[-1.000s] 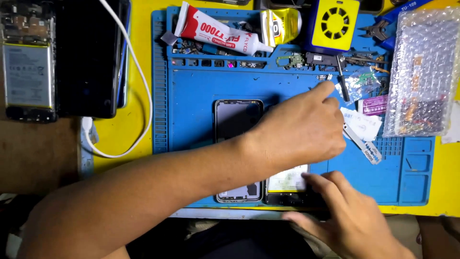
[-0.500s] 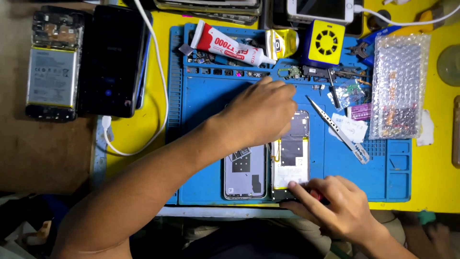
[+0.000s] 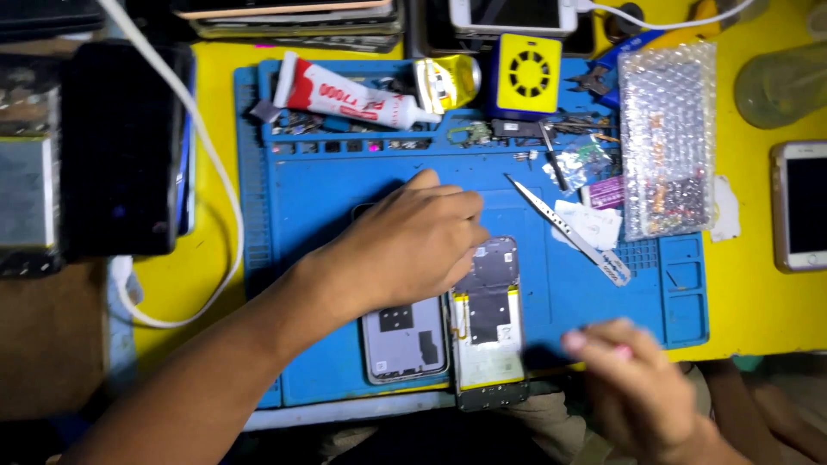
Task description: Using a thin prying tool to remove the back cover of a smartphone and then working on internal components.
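Observation:
My left hand reaches in from the lower left. It lies over the top end of a grey phone back housing on the blue work mat, fingers curled at its right edge. Right beside the housing lies an opened phone body with a dark metal shield and a pale battery; its lower end overhangs the mat's front edge. My right hand is blurred at the lower right, apart from the phone. Its fingers are bent, with a small pink streak at the tips; I cannot tell what that is.
Metal tweezers lie on the mat to the right. At the back are a red-and-white glue tube, a yellow tape roll and a yellow fan unit. A bubble-wrap bag lies right, dark phones left with a white cable.
My left hand has drawn back from the mat's right side onto the grey housing. My right hand has left the opened phone's lower edge and moved right.

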